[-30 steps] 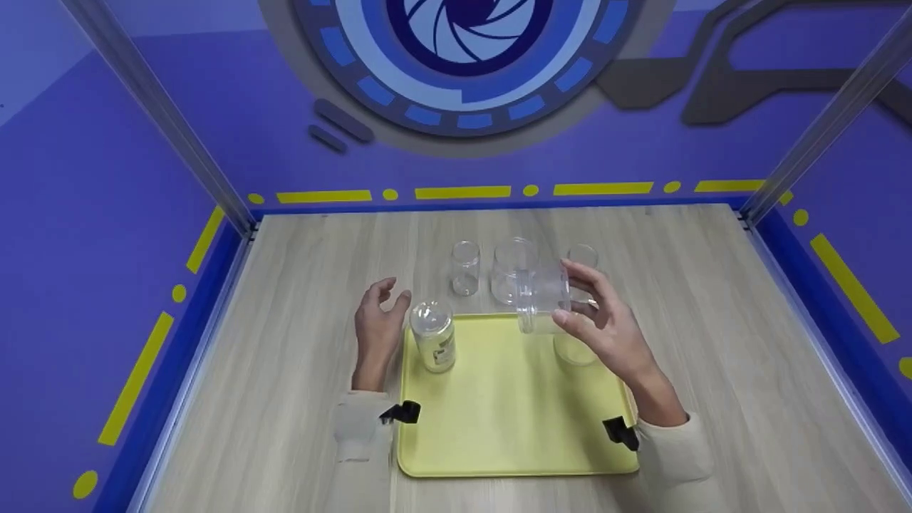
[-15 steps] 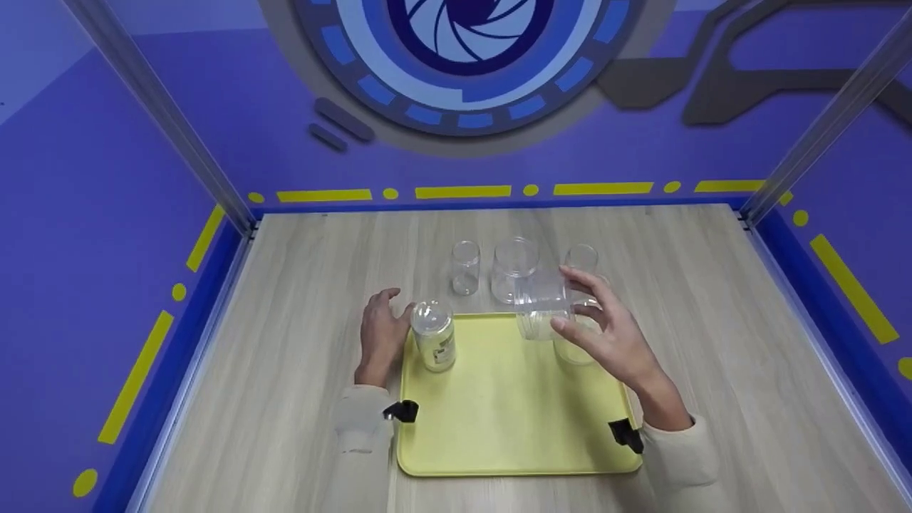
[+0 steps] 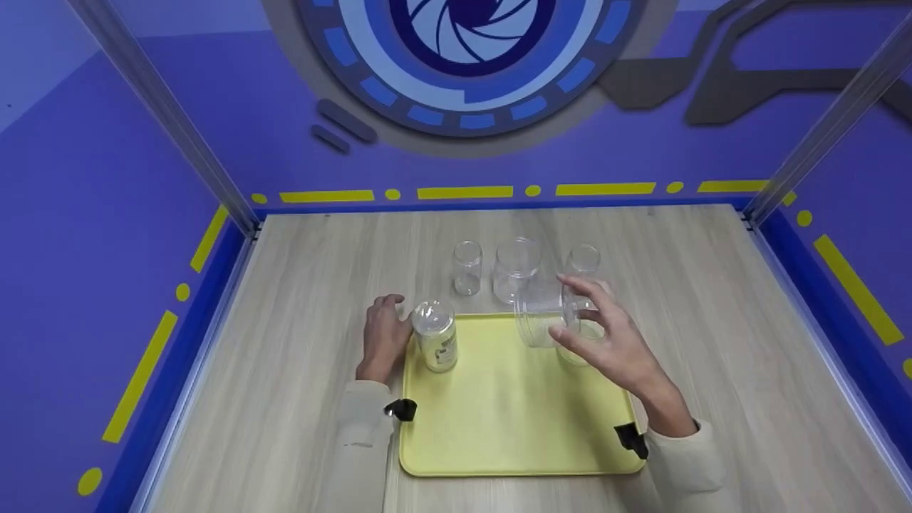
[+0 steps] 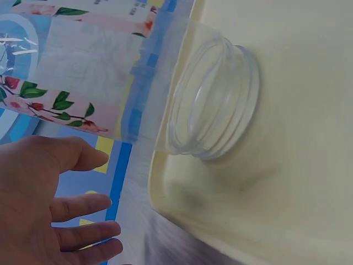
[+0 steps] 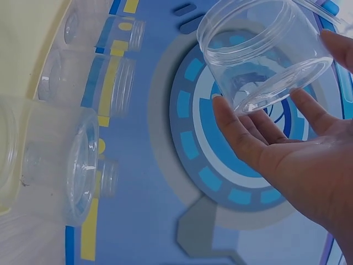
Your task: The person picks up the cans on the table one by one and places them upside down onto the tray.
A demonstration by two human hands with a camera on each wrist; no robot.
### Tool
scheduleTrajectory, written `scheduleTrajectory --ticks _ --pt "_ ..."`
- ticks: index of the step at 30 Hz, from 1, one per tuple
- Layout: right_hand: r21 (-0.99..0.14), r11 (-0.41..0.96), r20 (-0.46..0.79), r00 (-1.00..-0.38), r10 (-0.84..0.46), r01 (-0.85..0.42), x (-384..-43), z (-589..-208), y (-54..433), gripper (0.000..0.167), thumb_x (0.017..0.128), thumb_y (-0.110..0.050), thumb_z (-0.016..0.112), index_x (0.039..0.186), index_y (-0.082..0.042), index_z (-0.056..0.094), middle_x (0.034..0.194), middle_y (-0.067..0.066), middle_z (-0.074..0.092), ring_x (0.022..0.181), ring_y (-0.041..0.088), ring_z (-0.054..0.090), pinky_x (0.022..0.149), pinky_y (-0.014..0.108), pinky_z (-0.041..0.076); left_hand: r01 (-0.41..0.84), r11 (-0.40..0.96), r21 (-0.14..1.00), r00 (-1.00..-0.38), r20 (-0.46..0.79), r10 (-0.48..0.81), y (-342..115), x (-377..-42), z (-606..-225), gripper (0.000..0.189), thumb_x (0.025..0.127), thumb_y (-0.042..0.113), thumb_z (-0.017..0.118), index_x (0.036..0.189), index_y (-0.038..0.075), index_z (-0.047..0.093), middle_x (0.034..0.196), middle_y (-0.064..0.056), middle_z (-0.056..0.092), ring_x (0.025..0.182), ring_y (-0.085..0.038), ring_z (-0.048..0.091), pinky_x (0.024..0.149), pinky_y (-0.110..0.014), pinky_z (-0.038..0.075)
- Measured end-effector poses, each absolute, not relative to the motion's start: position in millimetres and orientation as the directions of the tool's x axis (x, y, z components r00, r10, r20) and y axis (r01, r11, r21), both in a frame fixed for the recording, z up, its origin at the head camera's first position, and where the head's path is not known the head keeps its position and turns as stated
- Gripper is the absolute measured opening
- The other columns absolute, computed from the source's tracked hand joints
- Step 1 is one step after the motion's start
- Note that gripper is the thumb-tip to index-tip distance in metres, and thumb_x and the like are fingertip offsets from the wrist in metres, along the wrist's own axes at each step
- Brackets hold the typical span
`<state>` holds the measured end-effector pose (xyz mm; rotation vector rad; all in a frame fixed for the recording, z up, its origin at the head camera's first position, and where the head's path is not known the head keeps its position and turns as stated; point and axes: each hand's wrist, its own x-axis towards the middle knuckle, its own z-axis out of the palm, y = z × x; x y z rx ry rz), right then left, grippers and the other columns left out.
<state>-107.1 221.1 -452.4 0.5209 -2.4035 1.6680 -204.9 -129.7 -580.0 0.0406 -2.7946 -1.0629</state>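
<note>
Right hand (image 3: 616, 349) grips a clear jar (image 3: 536, 313) near its base, tilted over a yellow tray (image 3: 513, 420); left hand (image 3: 385, 340), fingers loosely spread, beside a labelled jar (image 3: 437, 345) standing on the tray.

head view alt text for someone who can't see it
The right hand holds a clear jar tipped sideways above a yellow tray. The left hand is beside an upside-down labelled jar on the tray; other jars stand behind.

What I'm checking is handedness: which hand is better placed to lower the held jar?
Right, probably: the right hand grips that clear jar; the left hand sits beside the labelled jar.
</note>
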Motion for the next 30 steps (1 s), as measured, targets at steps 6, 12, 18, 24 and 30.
scheduleTrajectory --ticks 6,12,18,24,30 --pt "-0.847 0.364 0.336 -0.92 -0.201 -0.388 -105 -455 223 0.069 0.09 -0.006 0.084 0.153 -0.012 0.056 0.147 0.005 0.053 0.134 0.038 0.048 0.104 0.041 0.052 0.02 0.758 0.652 -0.991 0.112 -0.07 -129 -205 -585 0.043 0.094 0.023 0.076 0.123 -0.008 0.069 0.13 -0.027 0.065 0.123 -0.047 0.06 0.101 -0.055 0.05" --pt "-0.816 0.417 0.343 -0.916 -0.206 -0.399 -103 -457 224 0.069 0.09 -0.008 0.085 0.153 -0.012 0.057 0.146 0.004 0.055 0.134 0.03 0.05 0.102 0.045 0.054 -0.032 0.78 0.625 -0.997 0.034 -0.067 -128 -204 -583 0.042 0.094 0.023 0.074 0.125 -0.005 0.07 0.133 -0.024 0.065 0.126 -0.043 0.059 0.1 -0.055 0.051" --pt "-0.787 0.471 0.333 -0.917 -0.218 -0.398 -99 -459 225 0.069 0.09 -0.011 0.086 0.152 -0.01 0.056 0.147 0.008 0.054 0.134 0.026 0.053 0.1 0.053 0.054 -0.058 0.81 0.583 -0.998 -0.028 -0.051 -128 -203 -584 0.041 0.095 0.022 0.071 0.127 -0.003 0.071 0.138 -0.022 0.062 0.129 -0.041 0.057 0.102 -0.054 0.05" --pt "-0.774 0.489 0.339 -0.915 -0.216 -0.402 -97 -463 227 0.069 0.089 -0.01 0.087 0.151 -0.009 0.057 0.15 0.01 0.052 0.134 0.024 0.052 0.098 0.049 0.054 -0.036 0.84 0.542 -0.999 -0.039 -0.018 -128 -202 -584 0.037 0.096 0.02 0.069 0.124 -0.004 0.071 0.138 -0.022 0.061 0.126 -0.041 0.058 0.099 -0.054 0.052" --pt "-0.756 0.513 0.342 -0.913 -0.22 -0.407 -95 -467 228 0.069 0.088 -0.011 0.087 0.15 -0.008 0.058 0.152 0.014 0.05 0.137 0.027 0.05 0.096 0.05 0.053 -0.008 0.851 0.526 -1.0 -0.017 0.002 -129 -200 -586 0.035 0.097 0.021 0.069 0.121 -0.005 0.072 0.137 -0.023 0.062 0.124 -0.041 0.059 0.098 -0.053 0.053"
